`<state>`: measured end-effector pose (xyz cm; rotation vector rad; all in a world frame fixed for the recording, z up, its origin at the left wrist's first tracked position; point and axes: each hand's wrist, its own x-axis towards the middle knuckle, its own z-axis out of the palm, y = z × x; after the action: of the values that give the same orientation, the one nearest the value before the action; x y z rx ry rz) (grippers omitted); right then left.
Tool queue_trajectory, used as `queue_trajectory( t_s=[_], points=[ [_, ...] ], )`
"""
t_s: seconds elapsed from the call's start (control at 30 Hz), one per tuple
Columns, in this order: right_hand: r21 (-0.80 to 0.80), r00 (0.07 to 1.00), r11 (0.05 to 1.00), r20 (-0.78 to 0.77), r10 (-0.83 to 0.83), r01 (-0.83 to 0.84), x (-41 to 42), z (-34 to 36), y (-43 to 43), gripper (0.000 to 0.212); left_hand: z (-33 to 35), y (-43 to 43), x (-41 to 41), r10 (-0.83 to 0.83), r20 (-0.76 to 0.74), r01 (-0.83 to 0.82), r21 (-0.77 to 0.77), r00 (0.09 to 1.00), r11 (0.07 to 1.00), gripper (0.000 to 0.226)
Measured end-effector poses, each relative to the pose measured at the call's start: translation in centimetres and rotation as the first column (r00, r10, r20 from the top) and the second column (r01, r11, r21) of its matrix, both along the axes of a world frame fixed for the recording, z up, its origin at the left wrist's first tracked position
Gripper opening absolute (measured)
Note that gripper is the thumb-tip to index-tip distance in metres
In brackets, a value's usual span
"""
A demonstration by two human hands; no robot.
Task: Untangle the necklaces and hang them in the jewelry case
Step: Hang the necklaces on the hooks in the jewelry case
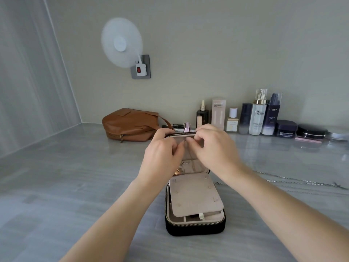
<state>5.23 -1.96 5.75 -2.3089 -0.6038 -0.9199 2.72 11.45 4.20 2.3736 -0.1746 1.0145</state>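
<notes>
Brown bag (128,123) L, cosmetics btls (256,118) R, fan (120,42) on wall

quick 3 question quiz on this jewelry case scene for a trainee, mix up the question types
1. True or false: the jewelry case lies zipped shut.
2. What lies on the table right of the case? A) silver chain B) watch C) comb
3. Fill in: the left hand and right hand pinch a thin necklace at the top of the case's upright ____.
Key: 1 false; 2 A; 3 lid.
</notes>
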Motion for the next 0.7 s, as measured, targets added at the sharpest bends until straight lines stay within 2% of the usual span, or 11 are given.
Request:
queue_trajectory(
  t_s=[0.17, 0.27, 0.37, 0.47, 0.53, 0.6, 0.67, 0.7],
  points=[
    [0.01, 0.999, 0.999, 0.007, -0.047, 0.046, -0.3, 0.1, 0.1, 0.036, 0.1, -0.2, 0.0, 0.044, 0.024, -0.044, -0.008, 0.999, 0.999, 0.05],
    [-0.008, 0.999, 1.0, -0.043, 0.002, -0.003, 0.0, 0.0, -0.3, 0.035, 0.1, -0.1, -0.1, 0.055, -0.015, -0.055, 0.0, 0.998, 0.998, 0.039],
    [-0.132, 0.995, 0.991, -0.103, 0.015, -0.029, 0.2, -0.2, -0.9, 0.033, 0.1, 0.2, -0.4, 0.038, -0.084, -0.037, 0.01, 0.996, 0.999, 0.025],
    [-0.247, 0.987, 0.966, -0.154, 0.042, -0.08, 0.3, -0.4, -1.5, 0.032, 0.3, 0.3, -0.7, 0.012, -0.134, -0.011, 0.013, 0.991, 1.0, 0.021],
    [-0.268, 0.981, 0.957, -0.179, 0.068, -0.116, 0.0, -0.1, -1.9, 0.034, 0.3, 0.3, -0.9, 0.003, -0.145, 0.0, 0.016, 0.989, 1.0, 0.019],
    [-0.149, 0.971, 0.98, -0.22, 0.096, -0.131, -0.1, 1.0, -2.5, 0.039, 0.2, 0.4, -0.9, 0.0, -0.153, 0.004, 0.024, 0.988, 1.0, 0.018],
    [0.014, 0.961, 0.996, -0.26, 0.091, -0.091, 0.0, 2.4, -4.0, 0.04, 0.0, 0.4, -1.0, 0.001, -0.159, 0.003, 0.027, 0.987, 1.0, 0.019],
    [0.041, 0.955, 0.997, -0.288, 0.07, -0.061, 0.1, 2.9, -5.0, 0.038, 0.0, 0.3, -1.2, 0.002, -0.156, 0.002, 0.028, 0.988, 1.0, 0.019]
  ],
)
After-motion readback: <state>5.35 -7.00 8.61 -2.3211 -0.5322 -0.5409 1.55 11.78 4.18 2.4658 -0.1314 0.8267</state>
